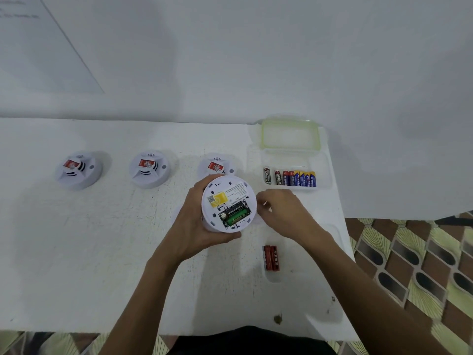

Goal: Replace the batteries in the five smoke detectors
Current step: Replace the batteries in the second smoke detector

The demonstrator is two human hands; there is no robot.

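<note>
Item: smoke detector (230, 190), white, round, held underside up above the table (102, 252), toward its right edge. The left hand (194, 221) grips it from the left, fingers curled round the rim and thumb under the near side. The battery compartment (234, 213) is uncovered, showing green and black parts, beside a yellow label (219, 199). The right hand (284, 211) sits just beside the right rim with fingers curled; whether it holds anything cannot be told. Three more smoke detectors (149, 168) stand face up in a row nearer the far edge. At the far right corner, a clear container (325, 175) holds a row of batteries (291, 177). Two red batteries (271, 257) lie side by side near the right edge.
</note>
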